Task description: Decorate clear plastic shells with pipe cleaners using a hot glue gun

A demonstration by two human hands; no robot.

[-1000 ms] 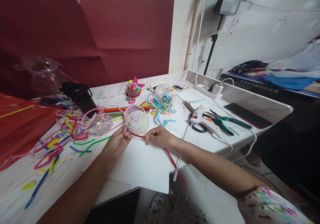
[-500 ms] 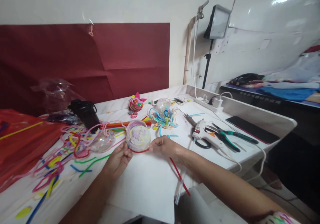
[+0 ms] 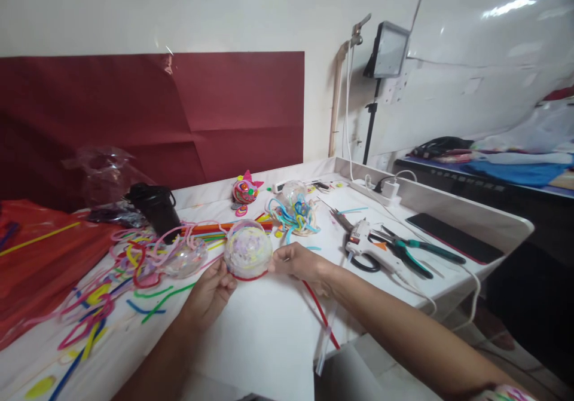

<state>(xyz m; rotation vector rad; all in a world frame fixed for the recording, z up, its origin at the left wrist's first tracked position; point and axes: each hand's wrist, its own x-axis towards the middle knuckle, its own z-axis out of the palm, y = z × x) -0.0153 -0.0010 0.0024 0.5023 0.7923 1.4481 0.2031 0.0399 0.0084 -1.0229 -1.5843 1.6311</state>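
The clear plastic dome [image 3: 249, 250] sits between the 2 hands, left of the middle of the surface [image 3: 388, 207]. A red pipe cleaner [image 3: 247, 279] follows its near rim. At the left rim, the grip of the left hand [image 3: 210, 293] is narrow, pinching 1 end of that strip; whether it also clasps the dome, I cannot tell. At the right rim, the right hand [image 3: 293, 260] has its grip closed on the same strip, whose loose length trails below the wrist toward the near edge. A white glue gun [image 3: 374, 247] lies to the right, beside green-handled pliers [image 3: 437, 251]. A cat-eared figure [image 3: 246, 190] stands on the far side; tangled pipe cleaners [image 3: 96, 305] spread left.
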